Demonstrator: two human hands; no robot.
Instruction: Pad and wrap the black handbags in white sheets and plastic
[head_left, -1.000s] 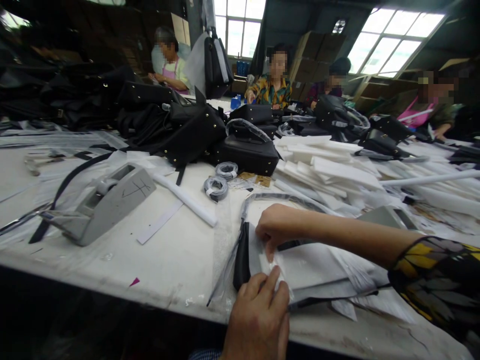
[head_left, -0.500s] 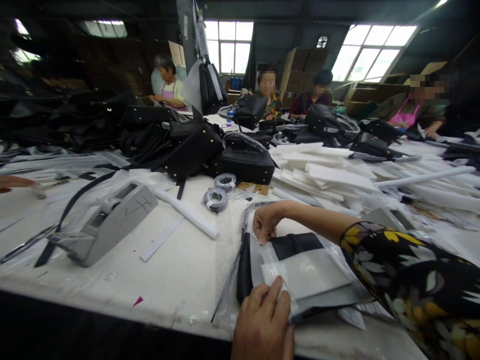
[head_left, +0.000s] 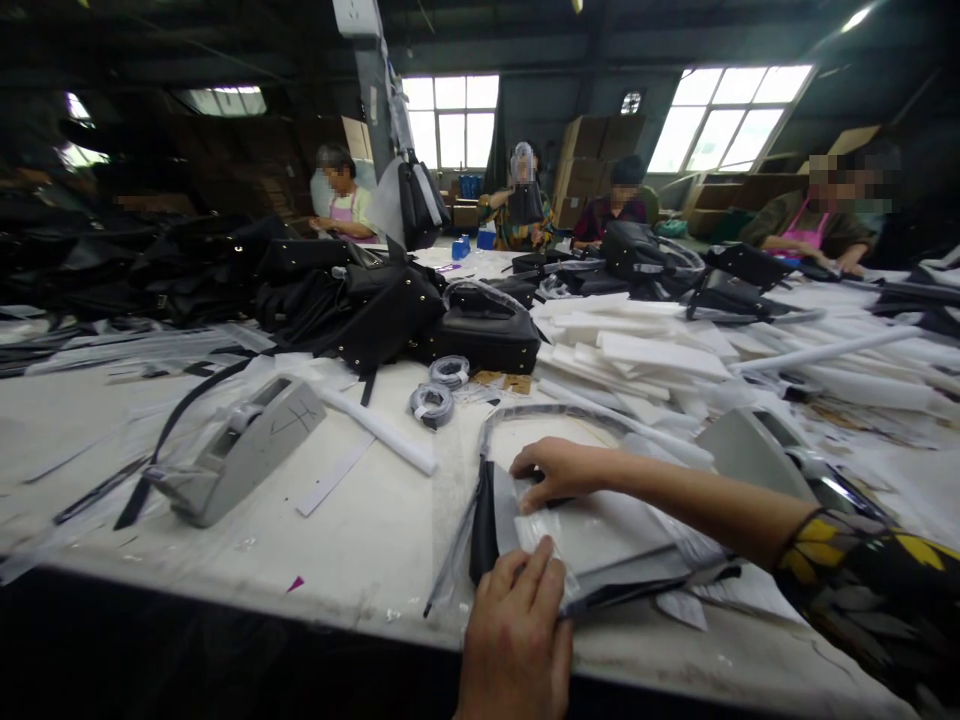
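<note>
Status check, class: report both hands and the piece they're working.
Left hand and right hand pressing flat on plastic-wrapped black piece. Tape dispenser stands apart.

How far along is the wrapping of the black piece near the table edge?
Looks done: a white foam sheet already lies on the black piece, with clear plastic film over it. In hand: the left hand presses the near edge of the film, and the right hand holds the far edge flat. Left: no tape is seen on the film yet; the tape dispenser stands apart, untouched.
</note>
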